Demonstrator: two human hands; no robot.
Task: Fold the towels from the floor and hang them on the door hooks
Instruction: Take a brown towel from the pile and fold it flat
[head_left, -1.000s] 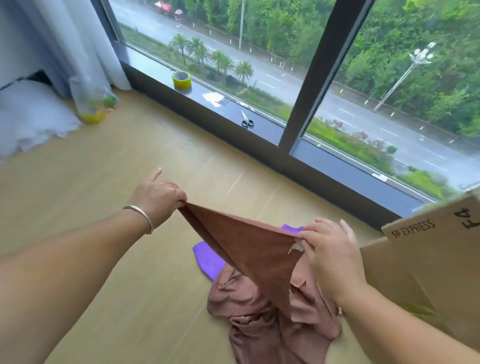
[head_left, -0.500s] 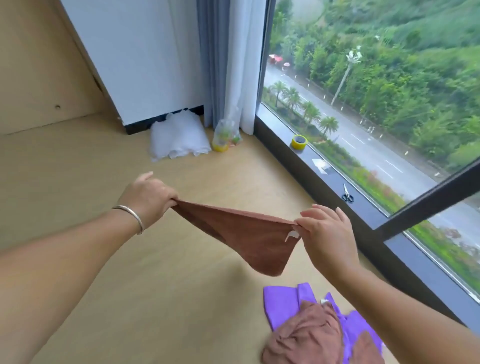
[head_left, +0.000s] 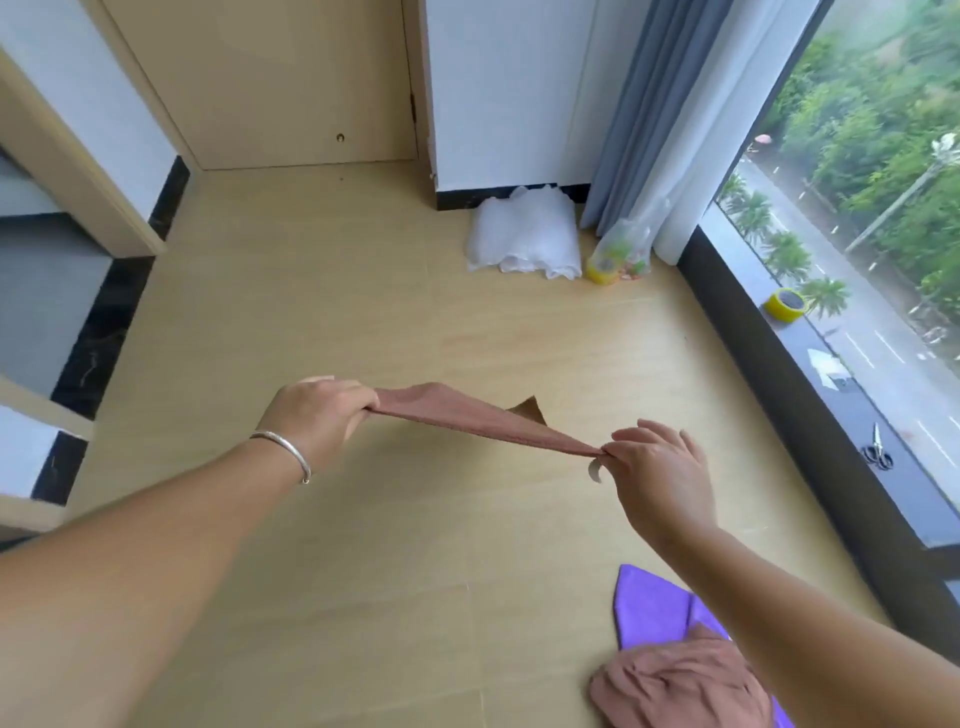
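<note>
Pinching each end, my left hand (head_left: 317, 415) and right hand (head_left: 657, 470) stretch a brown towel (head_left: 483, 421), its small white tag (head_left: 596, 470) unreadable.

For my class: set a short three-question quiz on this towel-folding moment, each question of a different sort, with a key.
1. True or false: both hands hold the brown towel off the floor.
2. What lies on the floor under the crumpled brown towel? A) purple towel B) scissors C) tape roll
3. Fill in: the bracelet is on the ___ wrist.

Key: 1 true: left hand and right hand each keep a grip on one end. 2 A, the purple towel. 3 left.
</note>
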